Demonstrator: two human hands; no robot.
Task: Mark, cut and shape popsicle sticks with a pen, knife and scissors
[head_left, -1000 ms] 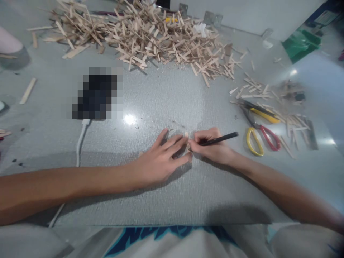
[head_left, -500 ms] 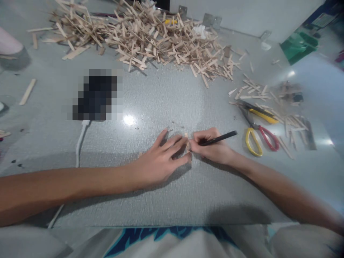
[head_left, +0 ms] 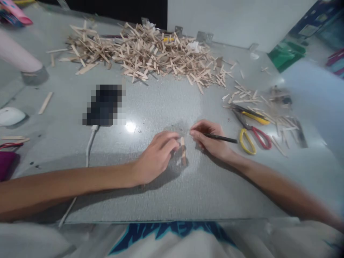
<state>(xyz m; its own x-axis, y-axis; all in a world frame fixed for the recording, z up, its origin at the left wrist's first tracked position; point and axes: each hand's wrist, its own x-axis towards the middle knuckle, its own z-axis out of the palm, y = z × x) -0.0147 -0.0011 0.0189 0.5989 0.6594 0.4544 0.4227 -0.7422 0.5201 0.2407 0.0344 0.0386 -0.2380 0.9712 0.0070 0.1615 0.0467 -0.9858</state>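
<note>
- Head view: my left hand [head_left: 156,157] pinches a short wooden stick [head_left: 183,149] on the grey table [head_left: 161,193], just beside my right hand [head_left: 209,138].
- My right hand grips a black pencil [head_left: 220,138].
- Blue lettering on my shirt [head_left: 172,236] is unreadable.

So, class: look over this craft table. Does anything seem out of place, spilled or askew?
Yes. The wooden sticks lie in a loose, criss-crossed heap along the far edge, with strays scattered toward the scissors. One stick lies alone at the left. The left hand holds a short stick piece; the right hand holds a black pencil.
</note>
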